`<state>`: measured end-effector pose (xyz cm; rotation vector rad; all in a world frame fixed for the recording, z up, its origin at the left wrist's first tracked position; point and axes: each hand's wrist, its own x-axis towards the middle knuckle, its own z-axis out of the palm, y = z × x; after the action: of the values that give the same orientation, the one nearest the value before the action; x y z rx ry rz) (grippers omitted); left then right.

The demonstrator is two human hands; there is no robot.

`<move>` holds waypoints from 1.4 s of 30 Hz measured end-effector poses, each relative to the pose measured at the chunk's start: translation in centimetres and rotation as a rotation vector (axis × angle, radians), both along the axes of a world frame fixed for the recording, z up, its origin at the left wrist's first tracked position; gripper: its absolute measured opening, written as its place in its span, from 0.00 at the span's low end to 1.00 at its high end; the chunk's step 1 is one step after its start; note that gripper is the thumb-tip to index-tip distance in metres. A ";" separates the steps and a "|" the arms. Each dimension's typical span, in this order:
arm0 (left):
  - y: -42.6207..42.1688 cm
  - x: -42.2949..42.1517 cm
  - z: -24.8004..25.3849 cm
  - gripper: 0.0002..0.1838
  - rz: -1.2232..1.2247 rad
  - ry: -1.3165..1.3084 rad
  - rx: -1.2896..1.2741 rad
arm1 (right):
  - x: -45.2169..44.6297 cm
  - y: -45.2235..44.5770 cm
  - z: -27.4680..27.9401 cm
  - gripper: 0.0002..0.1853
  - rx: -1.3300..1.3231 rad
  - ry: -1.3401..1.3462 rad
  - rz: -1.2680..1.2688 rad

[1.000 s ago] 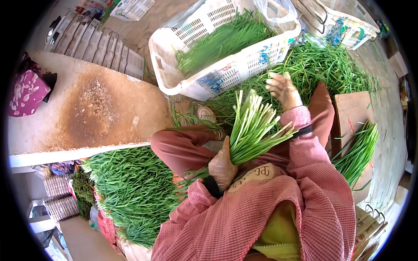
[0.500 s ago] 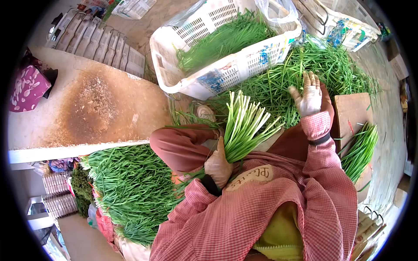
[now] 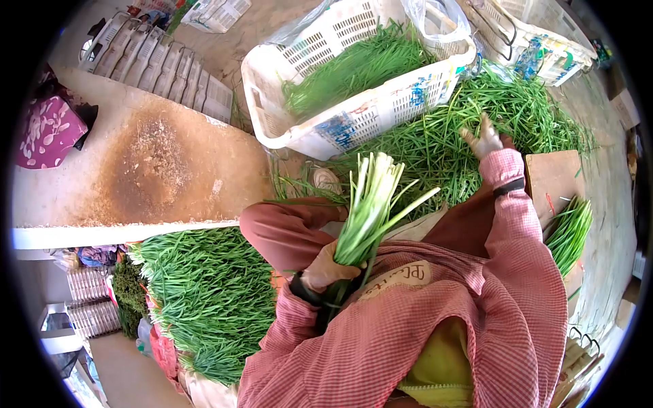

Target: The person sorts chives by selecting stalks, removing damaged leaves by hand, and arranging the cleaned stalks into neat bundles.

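Note:
My left hand, gloved, is wrapped round a bunch of garlic chives above my lap. Their pale stem ends point up and away from me, and a couple of stems splay to the right. Over a loose heap of green leaves on the floor, my right hand reaches out with thumb and fingers apart. Nothing shows in that hand; whether it touches the leaves I cannot tell. Another bunch of chives lies at my right by a brown board.
A white plastic crate with greens inside stands ahead. More crates are at the back right, and a stack of crates is at the back left. A stained tabletop lies left, above dense rows of chives.
My left hand has turned and drawn the bunch slightly left, and its stems sit closer together. My right hand's fingers have shifted from flat and close to spread apart over the heap.

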<state>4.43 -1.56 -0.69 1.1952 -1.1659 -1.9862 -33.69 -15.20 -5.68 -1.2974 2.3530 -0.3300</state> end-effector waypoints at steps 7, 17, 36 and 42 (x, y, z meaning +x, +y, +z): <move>-2.1 -2.4 0.0 0.35 -0.317 0.839 0.372 | 12.4 4.7 -5.0 0.51 0.203 -2.454 -0.020; -3.9 -0.7 -3.0 0.48 -0.217 0.715 0.404 | 16.9 3.3 2.7 0.47 -0.186 -2.337 0.019; -4.3 -5.6 1.9 0.35 -0.001 0.566 0.505 | 8.7 3.3 10.9 0.34 -0.733 -0.195 0.822; -3.3 -6.7 1.9 0.30 0.051 0.572 0.452 | 10.2 3.9 5.7 0.19 -0.489 -0.742 0.641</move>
<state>-2.28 -4.91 1.18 0.7420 -0.4127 -2.4002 -23.52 -11.33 -0.01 -1.6769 1.2039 -1.0021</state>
